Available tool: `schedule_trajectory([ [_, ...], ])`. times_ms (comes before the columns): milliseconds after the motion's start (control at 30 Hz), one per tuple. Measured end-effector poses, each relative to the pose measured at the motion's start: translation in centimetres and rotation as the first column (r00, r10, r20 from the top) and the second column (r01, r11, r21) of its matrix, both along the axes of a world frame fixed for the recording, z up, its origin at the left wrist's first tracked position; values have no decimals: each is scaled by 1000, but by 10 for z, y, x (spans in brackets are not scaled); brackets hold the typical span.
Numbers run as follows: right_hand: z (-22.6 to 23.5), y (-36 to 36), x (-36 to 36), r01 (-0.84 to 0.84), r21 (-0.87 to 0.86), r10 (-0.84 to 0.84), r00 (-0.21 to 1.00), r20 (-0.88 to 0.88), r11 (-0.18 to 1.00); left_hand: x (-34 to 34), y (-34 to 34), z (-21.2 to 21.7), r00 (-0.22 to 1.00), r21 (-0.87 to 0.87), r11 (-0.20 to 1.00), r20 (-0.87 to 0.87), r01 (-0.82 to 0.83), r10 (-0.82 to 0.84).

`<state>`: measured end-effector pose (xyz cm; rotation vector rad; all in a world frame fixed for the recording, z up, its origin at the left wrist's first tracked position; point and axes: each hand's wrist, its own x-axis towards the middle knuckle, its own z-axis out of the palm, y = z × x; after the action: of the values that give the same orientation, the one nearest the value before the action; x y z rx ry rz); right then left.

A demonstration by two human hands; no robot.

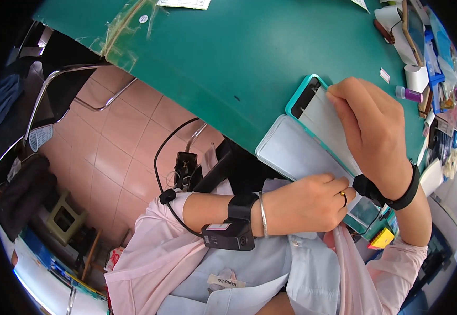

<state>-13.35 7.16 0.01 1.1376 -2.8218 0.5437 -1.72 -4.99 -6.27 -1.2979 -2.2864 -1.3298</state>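
Green table, pink tiled floor; left hand, right hand both pinching white sheet on teal-cased phone.

Two hands, the left hand and the right hand, meet over one phone in a teal case on one green bench. One white sheet lies across the phone, and one pale flat case sits beside it. Each wrist carries one black band, two in all; the left wrist also wears one silver bangle, and one ring shows on a left finger. One purple-capped bottle and one white roll stand at the bench's far edge. One metal chair stands on the tiled floor.
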Motion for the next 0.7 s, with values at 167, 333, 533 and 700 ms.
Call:
schedule_trajectory([
  [167, 4, -1, 1, -36, 27, 35, 999, 29, 999, 0, 0, -1, 1000, 1, 1000, 0, 8, -8],
  [333, -2, 2, 0, -57, 45, 60, 997, -49, 997, 0, 0, -1, 1000, 7, 1000, -3, 19, -19],
  [533, 11, -6, 1, -110, 139, 115, 993, -34, 984, -1, 0, 0, 1000, 16, 1000, 4, 0, 0],
  [700, 11, -6, 2, -105, 143, 114, 992, -57, 984, -1, 0, 0, 1000, 14, 1000, 6, 3, -3],
])
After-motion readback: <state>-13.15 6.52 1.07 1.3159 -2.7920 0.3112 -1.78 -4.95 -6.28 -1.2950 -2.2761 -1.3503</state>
